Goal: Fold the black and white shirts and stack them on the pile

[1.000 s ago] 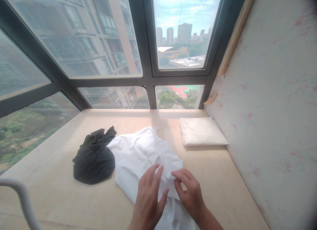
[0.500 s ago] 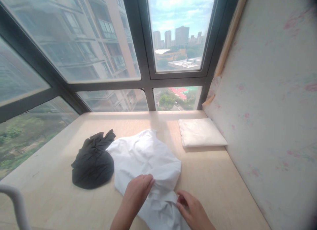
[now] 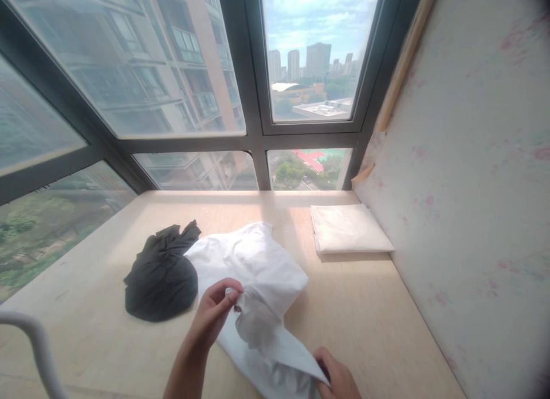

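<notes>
A white garment [image 3: 253, 256], its exact kind unclear, lies rumpled across the middle of the wooden surface. My left hand [image 3: 217, 304] pinches a fold of it between thumb and fingers and holds that part raised. At the lower right, my right hand [image 3: 335, 373] grips another edge of the same cloth, with some fingers hidden behind it. Between the two hands the fabric is lifted and stretched, and a shaded inner side shows. A crumpled black cloth [image 3: 161, 281] rests just left of the white garment, touching its edge.
A folded cream cloth [image 3: 350, 230] lies at the back right near the floral-papered wall [image 3: 481, 216]. Dark-framed windows [image 3: 258, 141] border the wooden surface [image 3: 365, 313] at the back and left. A curved white tube [image 3: 32, 330] stands at the lower left.
My left hand has moved left and slightly up, lifting a fold of the white garment. My right hand has moved slightly down and now grips the cloth's edge, drawing it taut.
</notes>
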### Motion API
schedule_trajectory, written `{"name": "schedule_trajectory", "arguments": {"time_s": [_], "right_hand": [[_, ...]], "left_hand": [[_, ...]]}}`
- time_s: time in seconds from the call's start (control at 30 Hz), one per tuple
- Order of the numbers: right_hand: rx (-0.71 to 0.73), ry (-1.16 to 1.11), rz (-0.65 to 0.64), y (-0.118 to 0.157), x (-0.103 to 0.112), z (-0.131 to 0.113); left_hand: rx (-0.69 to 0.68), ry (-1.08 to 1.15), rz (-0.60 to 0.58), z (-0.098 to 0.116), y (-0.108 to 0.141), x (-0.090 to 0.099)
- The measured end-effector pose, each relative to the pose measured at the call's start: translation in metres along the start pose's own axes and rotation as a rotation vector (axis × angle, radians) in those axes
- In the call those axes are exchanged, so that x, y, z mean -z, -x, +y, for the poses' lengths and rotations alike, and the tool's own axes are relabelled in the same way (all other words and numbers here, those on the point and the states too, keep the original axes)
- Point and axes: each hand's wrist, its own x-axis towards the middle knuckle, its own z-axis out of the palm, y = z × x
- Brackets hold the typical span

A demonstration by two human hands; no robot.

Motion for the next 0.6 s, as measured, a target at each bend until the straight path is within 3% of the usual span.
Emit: {"name": "schedule_trajectory", "arguments": {"time_s": [0.13, 0.23, 0.33, 0.43, 0.53, 0.6], "right_hand": [[0.056, -0.093, -0.024, -0.004, 0.024, 0.001], [0.100, -0.119, 0.065, -0.009, 0.051, 0.000], [0.097, -0.100, 0.268, -0.020, 0.092, -0.008], [0.157, -0.038, 0.488, -0.035, 0.143, -0.029], [0.281, 0.059, 0.721, -0.044, 0.192, -0.066], [0.358, 0.121, 0.878, -0.040, 0.217, -0.099]], "left_hand": [[-0.195, 0.264, 0.254, 0.013, -0.011, 0.019], [-0.369, 0.352, 0.362, 0.024, -0.021, 0.044], [-0.533, 0.301, 0.430, 0.043, -0.031, 0.066], [-0.598, 0.149, 0.511, 0.068, -0.039, 0.078], [-0.688, -0.002, 0.558, 0.097, -0.038, 0.079], [-0.840, -0.059, 0.644, 0.119, -0.034, 0.077]]}}
